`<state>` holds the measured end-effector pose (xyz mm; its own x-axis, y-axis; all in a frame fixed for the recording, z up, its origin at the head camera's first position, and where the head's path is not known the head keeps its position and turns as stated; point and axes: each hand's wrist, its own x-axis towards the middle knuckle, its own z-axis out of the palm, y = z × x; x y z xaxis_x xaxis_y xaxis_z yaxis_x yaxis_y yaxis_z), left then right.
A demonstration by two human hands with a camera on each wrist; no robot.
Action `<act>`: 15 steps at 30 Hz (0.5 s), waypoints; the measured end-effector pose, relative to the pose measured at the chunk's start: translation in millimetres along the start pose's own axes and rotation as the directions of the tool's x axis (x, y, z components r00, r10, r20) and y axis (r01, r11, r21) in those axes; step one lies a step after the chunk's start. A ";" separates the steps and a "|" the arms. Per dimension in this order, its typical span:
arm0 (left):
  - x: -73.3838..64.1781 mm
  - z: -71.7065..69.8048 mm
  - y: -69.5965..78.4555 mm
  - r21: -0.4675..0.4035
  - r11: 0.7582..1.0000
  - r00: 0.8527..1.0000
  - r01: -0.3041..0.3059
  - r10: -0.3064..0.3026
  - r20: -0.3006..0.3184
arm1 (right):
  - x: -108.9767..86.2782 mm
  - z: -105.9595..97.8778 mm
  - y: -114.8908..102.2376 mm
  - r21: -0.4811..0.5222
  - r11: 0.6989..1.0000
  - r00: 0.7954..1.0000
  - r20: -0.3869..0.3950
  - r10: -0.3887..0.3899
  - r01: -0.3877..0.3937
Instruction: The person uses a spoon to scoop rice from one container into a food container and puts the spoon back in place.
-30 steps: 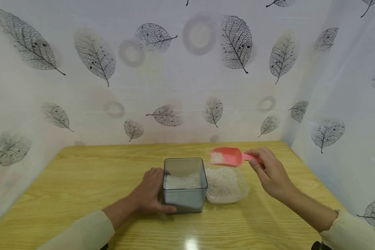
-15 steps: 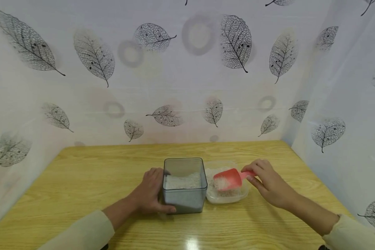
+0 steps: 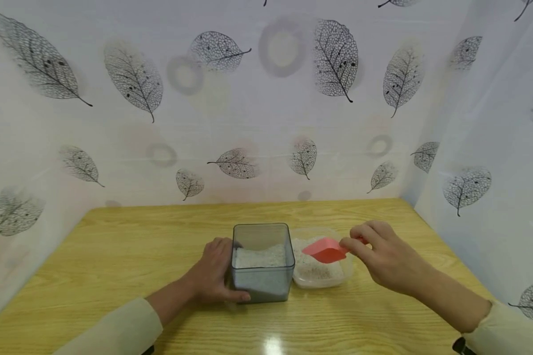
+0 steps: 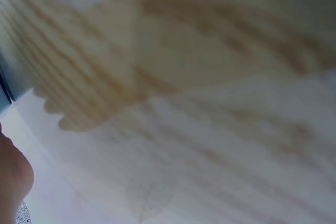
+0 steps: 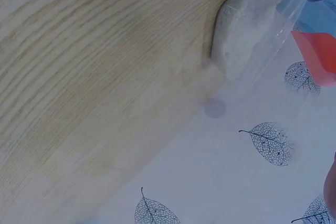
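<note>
My left hand (image 3: 213, 271) holds the left side of a square grey see-through container (image 3: 263, 287), thumb across its front. White rice (image 3: 262, 257) partly fills it. My right hand (image 3: 391, 259) pinches the handle of a pink scoop (image 3: 325, 250) above a clear plastic tub (image 3: 322, 284) of rice. The scoop is tipped on its side, and no rice shows in it. In the right wrist view, the scoop (image 5: 317, 56) appears at the right edge, near the tub (image 5: 247, 35). The left wrist view catches only an edge of the container (image 4: 17, 74).
Both containers stand side by side on a wood-grain table (image 3: 137, 256). Behind it hangs a pale curtain (image 3: 248, 123) printed with dark leaves, which also closes off both sides.
The scoop, holding rice a second ago, has come down over the clear tub and turned over; its rice is no longer seen. The left hand and grey container have stayed put.
</note>
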<state>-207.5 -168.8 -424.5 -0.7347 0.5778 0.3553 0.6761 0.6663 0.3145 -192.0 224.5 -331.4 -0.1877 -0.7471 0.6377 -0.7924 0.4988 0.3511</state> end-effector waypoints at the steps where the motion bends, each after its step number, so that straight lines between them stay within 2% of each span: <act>1: 0.0 0.3 -0.2 0.001 1.000 1.000 0.000 0.000 0.000 | 2.5 -1.3 1.3 0.006 1.000 1.000 -0.021 0.008 -0.008; 9: -0.4 -0.8 0.2 -0.001 1.000 1.000 0.007 -0.007 0.010 | 29.1 -10.3 9.6 0.064 0.993 0.983 -0.147 0.110 -0.102; 13: -0.6 -1.2 0.1 0.001 1.000 1.000 0.004 -0.004 0.007 | 42.8 -11.6 8.4 0.063 0.990 0.978 -0.160 0.131 -0.123; 15: -0.7 -0.8 -0.4 0.007 1.000 1.000 0.000 0.000 0.002 | 48.3 -10.3 5.5 0.065 0.989 0.981 -0.137 0.140 -0.132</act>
<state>-207.2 -169.9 -424.2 -0.7349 0.5786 0.3539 0.6757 0.6695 0.3086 -199.5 195.7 -291.6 -0.2157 -0.6024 0.7685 -0.7966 0.5637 0.2182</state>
